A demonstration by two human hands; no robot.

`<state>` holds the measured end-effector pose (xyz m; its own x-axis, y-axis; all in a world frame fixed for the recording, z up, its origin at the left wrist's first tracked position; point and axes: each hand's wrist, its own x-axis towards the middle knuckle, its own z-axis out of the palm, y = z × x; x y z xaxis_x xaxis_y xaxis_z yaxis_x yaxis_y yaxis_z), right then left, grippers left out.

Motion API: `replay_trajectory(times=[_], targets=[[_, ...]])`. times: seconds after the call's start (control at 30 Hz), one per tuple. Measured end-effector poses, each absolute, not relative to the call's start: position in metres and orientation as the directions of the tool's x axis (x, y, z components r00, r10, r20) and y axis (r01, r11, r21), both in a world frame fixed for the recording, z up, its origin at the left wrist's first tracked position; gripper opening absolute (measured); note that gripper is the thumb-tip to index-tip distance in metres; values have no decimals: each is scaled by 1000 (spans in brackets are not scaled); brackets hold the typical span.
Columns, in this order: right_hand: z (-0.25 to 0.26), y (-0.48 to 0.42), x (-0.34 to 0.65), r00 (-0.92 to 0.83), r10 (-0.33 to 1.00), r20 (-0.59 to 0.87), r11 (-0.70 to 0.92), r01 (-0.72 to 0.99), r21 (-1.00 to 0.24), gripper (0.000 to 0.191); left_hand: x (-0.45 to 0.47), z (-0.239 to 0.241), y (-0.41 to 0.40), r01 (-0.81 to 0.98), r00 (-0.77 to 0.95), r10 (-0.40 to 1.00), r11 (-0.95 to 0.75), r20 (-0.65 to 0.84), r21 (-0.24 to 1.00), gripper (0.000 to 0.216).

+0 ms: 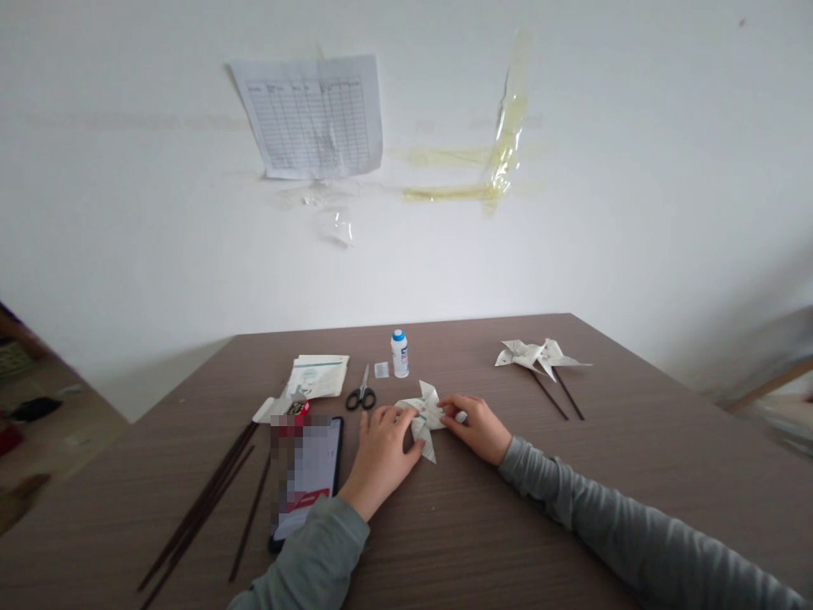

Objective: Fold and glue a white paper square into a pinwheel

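Note:
A folded white paper pinwheel point(424, 413) lies on the brown table point(483, 525) between my hands. My left hand point(379, 453) rests on its left side, fingers pinched on a paper flap. My right hand point(478, 426) presses the right side with curled fingertips on the paper. Both sleeves are grey.
Scissors point(362, 396), a small glue bottle point(400, 353) and a tiny clear box point(381, 369) stand behind the pinwheel. Printed sheets point(318, 375), a phone point(310, 479) and several dark sticks point(209, 500) lie to the left. Two finished pinwheels on sticks point(539, 356) lie at right.

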<state>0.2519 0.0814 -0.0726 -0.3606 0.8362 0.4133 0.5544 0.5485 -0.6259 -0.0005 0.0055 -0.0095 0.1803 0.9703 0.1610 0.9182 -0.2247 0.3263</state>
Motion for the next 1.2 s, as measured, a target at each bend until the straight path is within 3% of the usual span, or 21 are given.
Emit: replay_trajectory(times=[0.17,0.57,1.2], targets=[[-74,76,249,-335,824,457,557,627,-545,12,3,-5,4,927,176,976,-209,131,311,48],[-82,69,248,-404,718,567,626,732,-271,24,8,-7,5,942,173,976,-203,131,269,60],[-86,70,248,-419,725,547,613,754,-235,23,17,6,2,956,157,982,-176,101,234,62]])
